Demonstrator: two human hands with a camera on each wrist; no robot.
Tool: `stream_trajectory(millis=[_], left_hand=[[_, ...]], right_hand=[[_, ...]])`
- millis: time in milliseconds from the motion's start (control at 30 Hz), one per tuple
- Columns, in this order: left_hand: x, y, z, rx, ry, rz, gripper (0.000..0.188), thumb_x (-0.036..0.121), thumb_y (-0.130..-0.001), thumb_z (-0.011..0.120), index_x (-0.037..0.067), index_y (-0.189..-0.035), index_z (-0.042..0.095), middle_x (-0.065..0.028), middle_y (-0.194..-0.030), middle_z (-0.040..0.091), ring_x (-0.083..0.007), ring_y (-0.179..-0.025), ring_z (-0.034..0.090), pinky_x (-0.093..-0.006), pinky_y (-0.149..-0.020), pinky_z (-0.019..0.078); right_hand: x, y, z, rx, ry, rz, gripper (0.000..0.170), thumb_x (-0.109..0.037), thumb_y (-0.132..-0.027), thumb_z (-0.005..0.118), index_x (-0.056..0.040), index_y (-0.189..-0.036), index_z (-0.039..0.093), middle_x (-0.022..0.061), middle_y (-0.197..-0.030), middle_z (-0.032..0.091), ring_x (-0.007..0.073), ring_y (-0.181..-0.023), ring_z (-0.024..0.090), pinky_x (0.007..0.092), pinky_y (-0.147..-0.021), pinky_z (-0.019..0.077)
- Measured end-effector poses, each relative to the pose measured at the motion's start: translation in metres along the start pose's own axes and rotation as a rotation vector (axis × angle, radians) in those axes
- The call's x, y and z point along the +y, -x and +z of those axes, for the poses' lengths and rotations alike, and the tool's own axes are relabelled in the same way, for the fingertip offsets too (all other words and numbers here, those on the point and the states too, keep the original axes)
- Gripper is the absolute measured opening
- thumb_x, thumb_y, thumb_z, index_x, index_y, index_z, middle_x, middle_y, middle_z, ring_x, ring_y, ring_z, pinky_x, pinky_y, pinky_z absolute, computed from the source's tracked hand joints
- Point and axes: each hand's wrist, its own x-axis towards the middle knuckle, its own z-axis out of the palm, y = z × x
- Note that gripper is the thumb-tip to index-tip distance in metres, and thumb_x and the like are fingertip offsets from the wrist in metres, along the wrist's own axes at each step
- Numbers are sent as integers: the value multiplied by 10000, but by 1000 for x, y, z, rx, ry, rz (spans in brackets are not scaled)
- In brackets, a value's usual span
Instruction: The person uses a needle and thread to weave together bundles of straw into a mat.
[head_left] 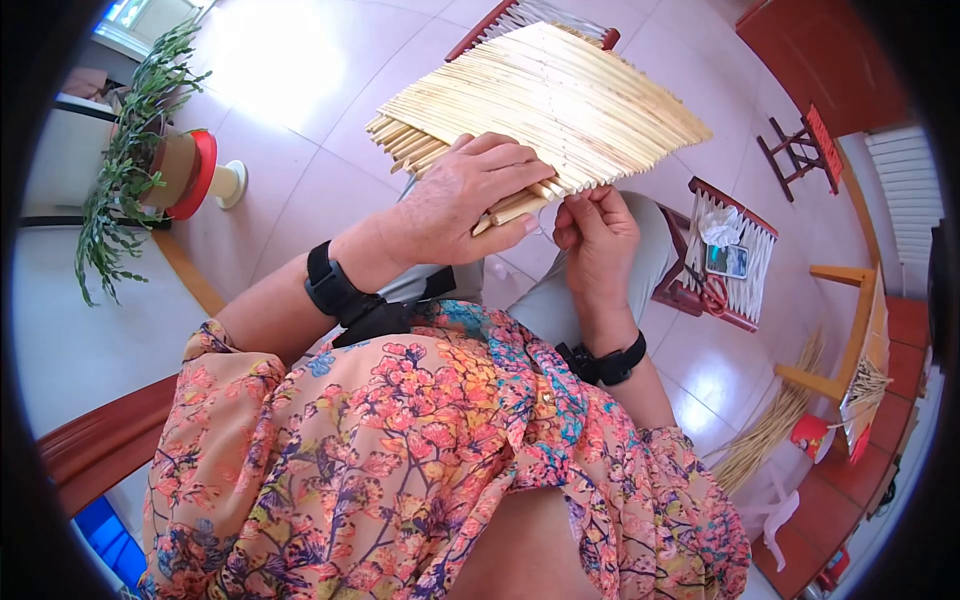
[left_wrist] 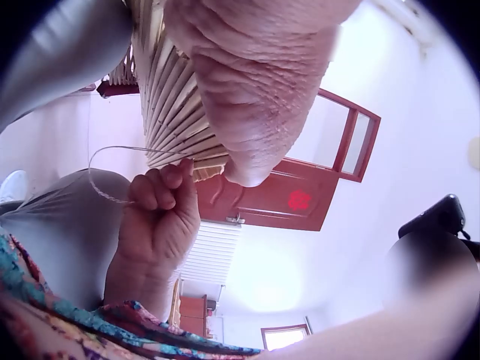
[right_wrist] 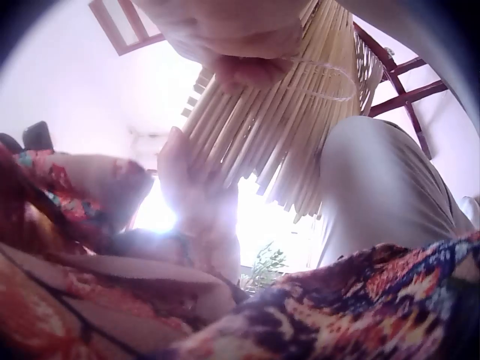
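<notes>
A fan-shaped mat of pale straw stalks (head_left: 560,100), stitched in rows, spreads out over the person's knees. The left hand (head_left: 470,190) grips its near edge, with fingers laid across the top and thumb beneath, around several stalk ends. At the near corner the right hand (head_left: 603,235) has its fingers curled and pinches a thin pale thread. In the left wrist view this thread (left_wrist: 91,169) loops out from the right hand (left_wrist: 159,214) to the stalk ends (left_wrist: 176,142). The right wrist view shows the loop of thread (right_wrist: 351,86) under the fanned stalks (right_wrist: 277,135).
A woven-top stool (head_left: 735,250) at the right bears a phone (head_left: 727,261), red-handled scissors (head_left: 712,296) and crumpled white tissue (head_left: 722,226). Loose stalks (head_left: 770,420) lie on the floor beyond. Another stool (head_left: 480,32) stands behind the mat. A potted plant (head_left: 185,165) is at left.
</notes>
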Motion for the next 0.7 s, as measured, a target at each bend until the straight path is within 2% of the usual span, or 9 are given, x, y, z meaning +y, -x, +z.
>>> stream_trajectory(millis=[67,133,267,367,467,567,633,700], left_hand=[[1,-1,-1,-9,16,-8,447,232,-719,612,31,-1112,544,-141,-1054,551,-308,-987,509,-403,-849,401],[4,-1,0,-55,26,-23,431,199,-761,575,5,-1143,524,-171,-1112,533,-332,-1025,498,-407,-879,395],[6,-4,6,-72,11,-20,416,198,-755,586,7,-1121,534,-164,-1102,539,-328,-1014,503,-403,-869,401],[7,-8,14,-26,28,10,406,190,-748,600,6,-1104,539,-156,-1087,544,-323,-1008,506,-402,-865,404],[12,-18,22,-38,22,14,399,182,-745,609,2,-1094,539,-154,-1079,546,-320,-995,510,-403,-863,406],[9,-20,36,-30,40,-3,388,185,-750,605,-2,-1083,538,-153,-1067,546,-319,-987,506,-404,-861,401],[6,-20,40,-48,24,0,381,190,-753,601,-4,-1076,538,-149,-1057,545,-316,-981,500,-405,-861,394],[3,-18,43,-55,19,-5,384,194,-750,603,-2,-1073,538,-145,-1054,544,-312,-982,496,-405,-855,392]], right_hand=[[-3,0,-1,-2,39,-7,75,-69,-863,560,-11,-822,536,60,-642,575,67,-486,462,189,-438,363],[-10,5,-1,20,338,0,88,-87,-872,555,-6,-864,523,72,-670,592,71,-490,476,190,-447,379],[-4,11,0,76,394,-15,107,-85,-876,549,-5,-914,490,80,-695,603,75,-502,491,197,-461,399],[3,11,0,120,336,-91,119,-71,-879,535,-6,-941,457,93,-729,610,84,-518,509,202,-474,415],[0,9,-9,200,280,-85,105,-69,-889,508,-3,-933,440,105,-774,613,105,-549,535,223,-498,435],[2,6,-20,214,174,-68,157,-135,-911,490,4,-975,456,123,-827,611,133,-612,574,239,-540,463],[-10,6,-17,131,-159,57,257,-223,-924,480,8,-1036,469,132,-848,607,159,-675,601,252,-580,486],[-14,6,-22,96,-116,90,306,-267,-922,484,13,-1046,477,132,-848,606,164,-694,607,250,-586,491]])
